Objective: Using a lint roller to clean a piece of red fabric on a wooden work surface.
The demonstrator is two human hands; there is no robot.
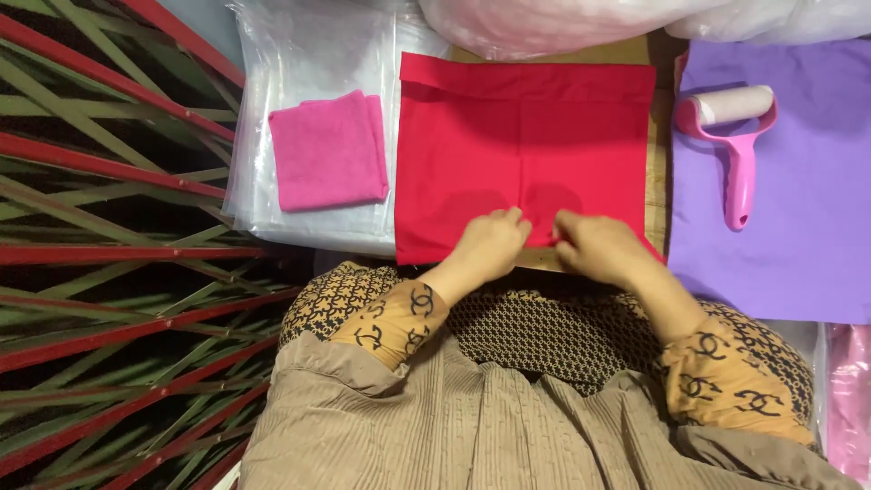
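A person seated at a tabletop is working the near edge of a red cloth [522, 145], which is lying flat across a sheet of brown cardboard [655, 181] with its far edge folded over. The left hand [488, 243] and the right hand [599, 247] are resting side by side at the middle of that near edge. The right grip is pinching the red fabric between thumb and fingers; the left grip is curled on the hem, though whether it is clamping the cloth or only pressing it is not clear from this angle.

Judging from the layout, the cloth is sitting close to the tabletop's near edge, so an uneven tug could be dragging it off the cardboard or pulling the folded far edge askew.

To the left, a folded pink cloth [328, 150] is lying on a stack of clear plastic bags [272, 82]; the bags appear flat, and nothing is showing inside them. To the right, a pink lint roller [733, 136] is resting on a purple cloth [798, 227]. Bundled translucent plastic [544, 23] is sitting along the far side, its contents not discernible. A mat of red and green strips [109, 245] is filling the left.
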